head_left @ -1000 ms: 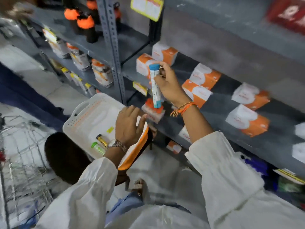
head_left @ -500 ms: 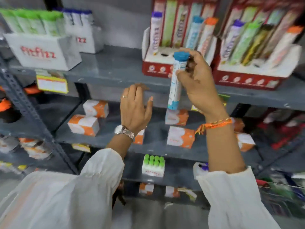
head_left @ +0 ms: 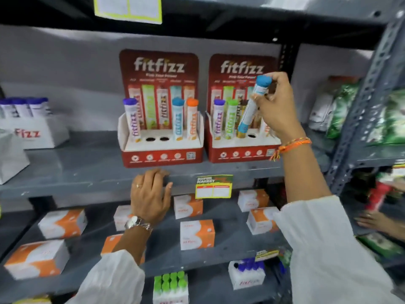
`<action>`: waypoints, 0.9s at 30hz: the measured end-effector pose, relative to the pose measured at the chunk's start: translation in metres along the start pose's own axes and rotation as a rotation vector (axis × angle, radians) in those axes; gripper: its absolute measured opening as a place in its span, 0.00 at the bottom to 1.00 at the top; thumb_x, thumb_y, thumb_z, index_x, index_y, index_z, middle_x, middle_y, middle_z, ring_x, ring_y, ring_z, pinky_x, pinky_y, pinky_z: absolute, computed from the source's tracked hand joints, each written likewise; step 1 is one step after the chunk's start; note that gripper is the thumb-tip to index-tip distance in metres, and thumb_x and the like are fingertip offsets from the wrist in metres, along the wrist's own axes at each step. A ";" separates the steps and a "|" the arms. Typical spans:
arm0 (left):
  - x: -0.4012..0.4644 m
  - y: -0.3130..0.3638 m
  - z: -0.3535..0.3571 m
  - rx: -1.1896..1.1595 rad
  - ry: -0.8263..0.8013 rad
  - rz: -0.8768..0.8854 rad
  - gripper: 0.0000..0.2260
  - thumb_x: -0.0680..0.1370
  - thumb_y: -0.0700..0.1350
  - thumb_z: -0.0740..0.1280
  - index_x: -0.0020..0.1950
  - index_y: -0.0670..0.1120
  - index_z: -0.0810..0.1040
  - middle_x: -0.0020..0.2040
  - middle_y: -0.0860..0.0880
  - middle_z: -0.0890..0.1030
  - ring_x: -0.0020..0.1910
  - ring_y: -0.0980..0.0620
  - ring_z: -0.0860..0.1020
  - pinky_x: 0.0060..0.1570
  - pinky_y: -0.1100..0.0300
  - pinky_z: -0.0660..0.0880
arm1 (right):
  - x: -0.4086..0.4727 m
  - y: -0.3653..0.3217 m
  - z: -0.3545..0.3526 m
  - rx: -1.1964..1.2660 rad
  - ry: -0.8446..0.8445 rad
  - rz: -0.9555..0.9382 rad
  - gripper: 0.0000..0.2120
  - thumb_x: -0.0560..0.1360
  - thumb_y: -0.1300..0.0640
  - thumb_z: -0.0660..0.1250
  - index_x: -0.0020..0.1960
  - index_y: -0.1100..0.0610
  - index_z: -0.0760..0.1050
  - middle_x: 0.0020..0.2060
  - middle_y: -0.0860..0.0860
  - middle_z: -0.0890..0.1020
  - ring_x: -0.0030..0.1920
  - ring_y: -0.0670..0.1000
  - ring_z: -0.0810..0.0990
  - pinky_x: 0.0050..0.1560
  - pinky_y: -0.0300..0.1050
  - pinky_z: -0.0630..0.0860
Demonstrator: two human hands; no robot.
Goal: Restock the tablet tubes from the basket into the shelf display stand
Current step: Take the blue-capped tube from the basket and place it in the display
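Note:
My right hand (head_left: 276, 108) grips a blue-capped white tablet tube (head_left: 252, 106), tilted, its lower end just above an empty hole (head_left: 252, 135) in the right red display stand (head_left: 237, 153). That stand holds purple, green and brown tubes. The left red display stand (head_left: 162, 154) holds a purple tube (head_left: 132, 119), a blue tube (head_left: 178, 119) and an orange tube (head_left: 192, 119), with two empty holes (head_left: 156, 139) between them. My left hand (head_left: 150, 194) rests with fingers spread on the front edge of the grey shelf (head_left: 76, 172), holding nothing. The basket is out of view.
White-and-orange boxes (head_left: 196, 234) lie on the shelf below. A white box of purple-capped tubes (head_left: 28, 121) stands at the left. Green-capped tubes (head_left: 171, 286) sit lower down. A yellow price tag (head_left: 213, 186) hangs on the shelf edge. Another person's hand (head_left: 377, 222) reaches in at the right, past the steel upright (head_left: 361, 110).
My view has swung up from the basket to the display shelf. My right hand carried the blue-capped tube up and right to the right stand. My left hand left the basket and settled on the shelf edge.

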State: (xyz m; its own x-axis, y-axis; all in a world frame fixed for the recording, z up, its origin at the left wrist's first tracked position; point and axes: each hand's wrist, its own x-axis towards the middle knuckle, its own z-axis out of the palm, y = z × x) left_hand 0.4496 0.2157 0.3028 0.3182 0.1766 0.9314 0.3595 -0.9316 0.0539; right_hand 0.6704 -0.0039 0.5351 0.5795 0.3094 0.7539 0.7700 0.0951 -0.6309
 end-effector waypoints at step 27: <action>-0.006 -0.001 0.000 0.049 -0.010 0.004 0.20 0.84 0.51 0.55 0.58 0.38 0.80 0.55 0.38 0.82 0.50 0.36 0.80 0.54 0.43 0.73 | 0.043 0.055 -0.008 -0.414 -0.139 0.102 0.15 0.78 0.61 0.70 0.63 0.53 0.72 0.61 0.52 0.79 0.53 0.48 0.78 0.43 0.35 0.75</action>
State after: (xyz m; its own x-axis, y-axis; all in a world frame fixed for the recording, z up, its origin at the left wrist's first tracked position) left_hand 0.4471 0.2154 0.2974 0.3288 0.1761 0.9278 0.4001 -0.9159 0.0320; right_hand 0.7396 0.0068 0.5341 0.6382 0.4243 0.6424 0.7693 -0.3202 -0.5528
